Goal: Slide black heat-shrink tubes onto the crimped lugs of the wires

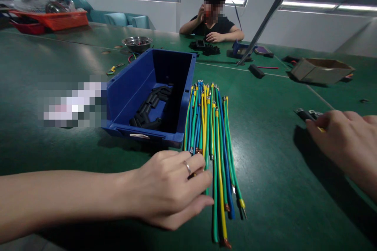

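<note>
My left hand (176,188) rests on the left side of a bundle of green, yellow and blue wires (219,157) with metal lugs, its fingers curled over the wire ends. Whether those fingers grip a wire is hidden. At the right edge, my right hand (344,137) is closed on a cable piece with a black sleeve (304,115), a bit of yellow showing by the thumb. Just left of the wires stands a blue bin (118,104) holding several short black sleeves (147,110).
Behind the bin is a metal bowl (137,43). A person (218,25) sits across the table beside black parts (204,47). A slanted metal pole (268,19), a cardboard box (321,71) and an orange basket (66,20) stand farther off.
</note>
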`<state>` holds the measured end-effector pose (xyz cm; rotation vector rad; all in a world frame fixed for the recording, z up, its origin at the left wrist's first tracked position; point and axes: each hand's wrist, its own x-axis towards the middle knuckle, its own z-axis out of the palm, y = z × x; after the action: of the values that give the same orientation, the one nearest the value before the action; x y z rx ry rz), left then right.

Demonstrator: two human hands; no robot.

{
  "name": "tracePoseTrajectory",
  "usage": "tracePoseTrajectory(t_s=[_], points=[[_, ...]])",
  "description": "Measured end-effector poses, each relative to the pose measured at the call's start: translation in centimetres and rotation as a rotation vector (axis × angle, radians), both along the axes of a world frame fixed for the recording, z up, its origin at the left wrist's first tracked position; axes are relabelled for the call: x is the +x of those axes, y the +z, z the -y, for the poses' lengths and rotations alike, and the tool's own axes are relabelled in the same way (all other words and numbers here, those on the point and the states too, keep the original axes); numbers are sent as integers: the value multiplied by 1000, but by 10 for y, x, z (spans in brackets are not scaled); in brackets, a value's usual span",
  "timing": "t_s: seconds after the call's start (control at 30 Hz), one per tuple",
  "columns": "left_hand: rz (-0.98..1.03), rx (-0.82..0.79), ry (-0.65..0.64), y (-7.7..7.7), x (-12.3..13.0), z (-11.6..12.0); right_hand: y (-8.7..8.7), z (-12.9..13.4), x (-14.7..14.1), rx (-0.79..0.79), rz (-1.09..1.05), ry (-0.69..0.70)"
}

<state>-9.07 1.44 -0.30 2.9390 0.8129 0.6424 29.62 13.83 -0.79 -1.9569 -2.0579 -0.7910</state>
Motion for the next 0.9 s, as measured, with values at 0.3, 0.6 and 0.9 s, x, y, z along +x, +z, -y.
tracePoseTrajectory(t_s=[0.3,0.6,0.9], points=[[56,-149,-43,-3,3,-3,-2,45,-102,-208,-287,802],[79,-257,-109,-5,3,-6,-6,94,-140,-427,-149,1081],[-19,-389,-17,-7,5,-7,-5,119,-153,-387,-107,1059]])
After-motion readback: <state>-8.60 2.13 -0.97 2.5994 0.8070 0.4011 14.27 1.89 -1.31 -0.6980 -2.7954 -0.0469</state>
